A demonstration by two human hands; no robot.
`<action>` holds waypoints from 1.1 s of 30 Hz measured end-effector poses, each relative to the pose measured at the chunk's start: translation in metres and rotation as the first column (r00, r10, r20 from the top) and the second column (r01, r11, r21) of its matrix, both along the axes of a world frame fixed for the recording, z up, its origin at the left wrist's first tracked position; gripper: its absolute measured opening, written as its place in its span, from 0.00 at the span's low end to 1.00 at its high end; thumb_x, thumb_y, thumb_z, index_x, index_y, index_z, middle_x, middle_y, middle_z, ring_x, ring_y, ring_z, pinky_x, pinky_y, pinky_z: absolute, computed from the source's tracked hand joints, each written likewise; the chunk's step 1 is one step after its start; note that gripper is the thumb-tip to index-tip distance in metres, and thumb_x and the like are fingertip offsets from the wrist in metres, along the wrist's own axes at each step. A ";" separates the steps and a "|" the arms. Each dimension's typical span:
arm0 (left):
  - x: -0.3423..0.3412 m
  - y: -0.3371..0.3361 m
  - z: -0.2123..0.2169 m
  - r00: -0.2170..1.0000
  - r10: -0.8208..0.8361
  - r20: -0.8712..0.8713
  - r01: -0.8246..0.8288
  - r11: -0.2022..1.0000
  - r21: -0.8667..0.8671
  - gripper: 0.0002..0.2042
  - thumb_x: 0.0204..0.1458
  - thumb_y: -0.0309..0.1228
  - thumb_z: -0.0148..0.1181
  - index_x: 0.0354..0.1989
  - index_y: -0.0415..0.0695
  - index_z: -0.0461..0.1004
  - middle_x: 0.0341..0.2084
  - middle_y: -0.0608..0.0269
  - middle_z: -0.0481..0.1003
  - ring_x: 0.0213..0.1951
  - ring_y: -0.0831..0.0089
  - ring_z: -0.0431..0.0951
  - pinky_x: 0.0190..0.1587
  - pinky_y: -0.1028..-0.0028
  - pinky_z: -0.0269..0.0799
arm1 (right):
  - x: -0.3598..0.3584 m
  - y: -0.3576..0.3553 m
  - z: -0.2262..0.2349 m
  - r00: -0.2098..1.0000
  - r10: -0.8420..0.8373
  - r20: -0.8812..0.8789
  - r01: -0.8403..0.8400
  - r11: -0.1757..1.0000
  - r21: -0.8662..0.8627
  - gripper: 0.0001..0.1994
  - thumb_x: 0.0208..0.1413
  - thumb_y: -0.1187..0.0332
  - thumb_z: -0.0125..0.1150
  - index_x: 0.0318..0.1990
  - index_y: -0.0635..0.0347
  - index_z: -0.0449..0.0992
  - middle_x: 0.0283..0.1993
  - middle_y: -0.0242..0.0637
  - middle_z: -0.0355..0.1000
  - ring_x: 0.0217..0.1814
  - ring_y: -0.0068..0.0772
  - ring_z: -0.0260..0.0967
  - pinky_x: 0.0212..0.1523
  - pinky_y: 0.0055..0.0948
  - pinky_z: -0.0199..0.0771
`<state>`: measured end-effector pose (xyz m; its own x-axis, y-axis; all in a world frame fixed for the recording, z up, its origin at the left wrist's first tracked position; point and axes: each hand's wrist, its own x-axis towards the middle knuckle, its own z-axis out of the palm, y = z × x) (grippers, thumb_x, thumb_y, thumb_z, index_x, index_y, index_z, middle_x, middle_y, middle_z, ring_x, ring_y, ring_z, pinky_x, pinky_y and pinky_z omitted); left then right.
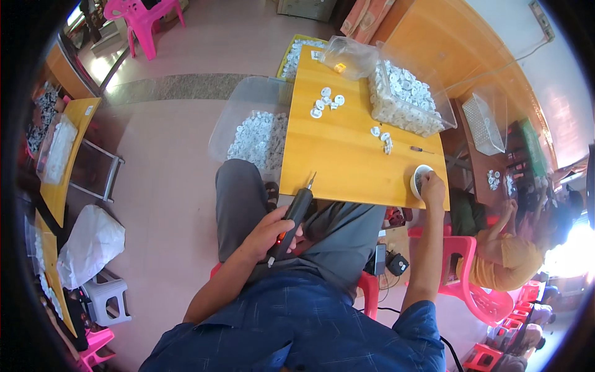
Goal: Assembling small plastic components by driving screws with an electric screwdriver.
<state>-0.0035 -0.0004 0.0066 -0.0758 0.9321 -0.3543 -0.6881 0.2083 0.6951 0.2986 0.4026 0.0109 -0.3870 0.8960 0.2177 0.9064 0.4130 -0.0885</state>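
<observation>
Blue cloth of the shirt (291,322) fills the near edge, with grey trousers (238,192) beyond it. Above the lap, the left hand (269,232) grips a black driver (299,211), its bit tilted up and away from the body, an orange-red glow showing by the fingers. To the right, the right hand (432,189) dips its fingers into a white bowl (413,181) at the near right corner of the yellow table (347,161); whether they pinch anything I cannot tell. Just past the bowl lies a small screwdriver (421,149). Farther on sits a short row of white parts (388,147), then a looser cluster (326,102) to the left. A clear box (447,118) heaped with similar pieces stands at the far right, a clear plastic container (356,53) touching or just beside it. Left of the table, a clear tub (251,93) holds more pieces; beyond is a yellow tray (289,56), also filled. Farthest off stands a pink chair (144,34).
</observation>
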 end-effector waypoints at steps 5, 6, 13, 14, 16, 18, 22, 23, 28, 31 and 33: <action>0.001 -0.003 -0.004 1.000 -0.013 -0.001 0.013 1.000 0.004 0.19 0.59 0.30 0.50 0.59 0.40 0.65 0.34 0.58 0.75 0.26 0.74 0.76 0.29 0.73 0.76 | -0.003 -0.006 0.005 0.999 -0.042 0.018 0.042 0.999 -0.026 0.13 0.59 0.58 0.60 0.38 0.60 0.78 0.38 0.51 0.78 0.42 0.55 0.77 0.45 0.50 0.75; 0.002 -0.004 -0.005 1.000 -0.020 -0.005 0.020 1.000 0.004 0.19 0.59 0.29 0.50 0.59 0.40 0.65 0.34 0.58 0.75 0.26 0.74 0.76 0.29 0.73 0.76 | -0.003 -0.007 0.007 0.999 -0.042 0.020 0.043 0.999 -0.024 0.13 0.59 0.58 0.60 0.38 0.60 0.78 0.38 0.51 0.78 0.42 0.55 0.77 0.45 0.50 0.75; 0.004 -0.005 -0.005 0.999 -0.043 -0.029 0.043 0.999 -0.002 0.23 0.58 0.29 0.50 0.63 0.41 0.61 0.35 0.59 0.75 0.25 0.75 0.76 0.29 0.74 0.76 | -0.035 -0.031 0.038 0.889 0.067 -0.454 -0.020 0.994 0.109 0.07 0.60 0.70 0.60 0.34 0.64 0.73 0.29 0.45 0.75 0.30 0.42 0.78 0.31 0.38 0.74; 0.005 -0.002 -0.003 0.998 -0.051 -0.030 0.051 0.999 -0.005 0.23 0.58 0.29 0.50 0.63 0.41 0.61 0.35 0.59 0.75 0.25 0.75 0.76 0.29 0.74 0.76 | -0.045 -0.037 0.040 0.783 0.079 -0.617 -0.071 0.997 0.037 0.06 0.61 0.70 0.60 0.35 0.63 0.72 0.28 0.40 0.74 0.27 0.35 0.75 0.28 0.34 0.73; 0.005 0.001 -0.003 0.998 -0.056 -0.035 0.056 0.998 -0.011 0.23 0.58 0.28 0.50 0.63 0.41 0.61 0.35 0.59 0.75 0.25 0.75 0.76 0.29 0.74 0.76 | -0.075 -0.051 0.035 0.569 0.081 -0.818 -0.236 0.969 -0.068 0.04 0.62 0.71 0.59 0.36 0.60 0.71 0.27 0.31 0.70 0.24 0.23 0.71 0.26 0.26 0.71; 0.003 0.000 -0.002 0.997 -0.063 -0.044 0.063 0.998 0.008 0.24 0.58 0.28 0.50 0.64 0.41 0.60 0.35 0.60 0.74 0.25 0.75 0.76 0.29 0.74 0.76 | -0.112 -0.075 0.026 0.483 0.088 -0.871 -0.404 0.905 -0.133 0.02 0.63 0.73 0.57 0.38 0.58 0.70 0.29 0.26 0.68 0.25 0.18 0.68 0.26 0.20 0.70; 0.002 -0.002 0.001 0.995 -0.053 -0.086 0.054 0.998 0.010 0.24 0.58 0.28 0.50 0.64 0.41 0.60 0.34 0.60 0.74 0.26 0.75 0.76 0.29 0.74 0.75 | -0.172 -0.128 -0.006 0.437 0.009 -0.900 -0.611 0.736 -0.290 0.03 0.63 0.74 0.58 0.39 0.58 0.70 0.28 0.24 0.67 0.27 0.15 0.67 0.27 0.19 0.70; 0.002 -0.002 0.002 0.994 -0.057 -0.092 0.059 0.998 0.016 0.24 0.58 0.28 0.50 0.64 0.41 0.60 0.34 0.60 0.74 0.26 0.75 0.75 0.30 0.74 0.75 | -0.179 -0.140 -0.010 0.407 -0.034 -0.913 -0.670 0.668 -0.323 0.03 0.63 0.74 0.58 0.40 0.58 0.70 0.28 0.24 0.67 0.28 0.14 0.67 0.27 0.18 0.69; 0.007 -0.003 0.004 0.988 -0.044 -0.147 0.048 0.999 0.018 0.17 0.57 0.29 0.52 0.55 0.42 0.65 0.34 0.60 0.75 0.27 0.75 0.76 0.30 0.75 0.73 | -0.197 -0.167 -0.025 0.355 -0.242 -0.903 -0.770 0.472 -0.429 0.03 0.64 0.74 0.55 0.42 0.59 0.68 0.28 0.26 0.68 0.26 0.16 0.66 0.27 0.17 0.67; 0.007 -0.006 0.006 0.987 -0.053 -0.153 0.057 0.998 0.022 0.19 0.57 0.29 0.52 0.57 0.41 0.65 0.33 0.60 0.75 0.27 0.75 0.76 0.30 0.75 0.73 | -0.201 -0.176 -0.022 0.355 -0.298 -0.886 -0.789 0.414 -0.455 0.03 0.65 0.74 0.54 0.43 0.59 0.68 0.29 0.28 0.69 0.27 0.17 0.67 0.28 0.18 0.67; 0.008 -0.007 0.005 0.986 -0.044 -0.161 0.049 0.998 0.027 0.18 0.57 0.29 0.52 0.57 0.41 0.65 0.33 0.60 0.75 0.27 0.75 0.76 0.30 0.75 0.73 | -0.200 -0.178 -0.019 0.368 -0.291 -0.883 -0.801 0.384 -0.460 0.03 0.65 0.74 0.54 0.43 0.59 0.68 0.29 0.28 0.69 0.27 0.17 0.67 0.28 0.18 0.67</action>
